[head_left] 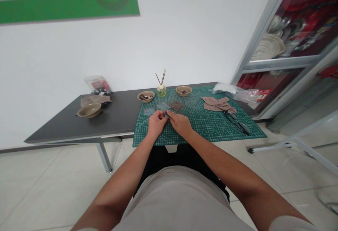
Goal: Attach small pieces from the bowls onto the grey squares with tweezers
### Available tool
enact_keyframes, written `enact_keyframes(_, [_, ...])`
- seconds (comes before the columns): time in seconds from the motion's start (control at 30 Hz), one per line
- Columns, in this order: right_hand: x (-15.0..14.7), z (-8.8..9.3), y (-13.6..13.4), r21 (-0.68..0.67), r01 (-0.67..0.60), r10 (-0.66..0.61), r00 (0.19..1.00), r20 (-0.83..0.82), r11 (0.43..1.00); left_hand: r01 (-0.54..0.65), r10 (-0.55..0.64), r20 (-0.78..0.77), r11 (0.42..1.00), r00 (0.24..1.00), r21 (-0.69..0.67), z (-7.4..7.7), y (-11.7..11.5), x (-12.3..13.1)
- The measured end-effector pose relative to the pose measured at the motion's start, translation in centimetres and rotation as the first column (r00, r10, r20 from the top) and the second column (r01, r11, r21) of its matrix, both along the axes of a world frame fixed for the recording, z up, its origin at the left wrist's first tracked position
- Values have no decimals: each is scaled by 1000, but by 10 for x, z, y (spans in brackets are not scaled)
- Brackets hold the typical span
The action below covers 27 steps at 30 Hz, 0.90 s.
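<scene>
My left hand (156, 122) and my right hand (180, 122) meet over the near part of the green cutting mat (195, 129). Between their closed fingers is a small grey-blue piece (167, 113), pinched from both sides. Just beyond it lies a flat grey-blue square (163, 106), with a similar piece (149, 111) to its left and a brown piece (176, 106) to its right. Fingers hide part of the held piece.
Two small bowls (146, 96) (183, 90) with dark bits flank a reed diffuser (162, 90). A brown cloth (216, 103) and glasses (239, 123) lie right. At left are another bowl (89, 110) and a clear container (97, 83). Plastic bags (237, 93) lie back right.
</scene>
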State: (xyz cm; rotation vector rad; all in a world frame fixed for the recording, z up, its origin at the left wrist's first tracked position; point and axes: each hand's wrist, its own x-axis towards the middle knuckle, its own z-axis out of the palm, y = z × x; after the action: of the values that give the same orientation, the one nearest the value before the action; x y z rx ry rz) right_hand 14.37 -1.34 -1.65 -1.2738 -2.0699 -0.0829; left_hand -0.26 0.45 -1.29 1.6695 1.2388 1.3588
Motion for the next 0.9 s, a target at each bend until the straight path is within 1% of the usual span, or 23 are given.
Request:
enact_keyframes(0.17, [-1, 0, 0, -14, 62, -62, 998, 6, 998, 37, -36, 28, 999, 999, -17, 2, -3, 0])
enact_keyframes(0.27, [0, -1, 0, -2, 40, -40, 999, 19, 999, 41, -41, 24, 999, 999, -16, 3, -3, 0])
enact_keyframes(0.37, [0, -3, 0, 8, 59, -59, 998, 11, 998, 64, -64, 35, 998, 997, -8, 2, -2, 0])
enact_keyframes(0.5, [1, -6, 2, 15, 22, -22, 999, 23, 1000, 57, -57, 7, 998, 998, 3, -2, -1, 0])
enact_keyframes(0.63, [1, -4, 3, -36, 108, -109, 994, -27, 993, 96, -91, 148, 995, 985, -28, -4, 0, 1])
enact_keyframes(0.73, [2, -2, 4, -62, 150, -155, 985, -72, 987, 100, -93, 195, 995, 976, -29, -3, 1, 2])
enact_keyframes(0.8, [2, -1, 3, -61, 145, -150, 985, -85, 988, 110, -103, 210, 994, 972, -24, -3, 2, 2])
enact_keyframes(0.9, [1, -1, 2, -47, 84, -87, 994, -61, 995, 144, -135, 216, 989, 967, -27, -2, 2, 2])
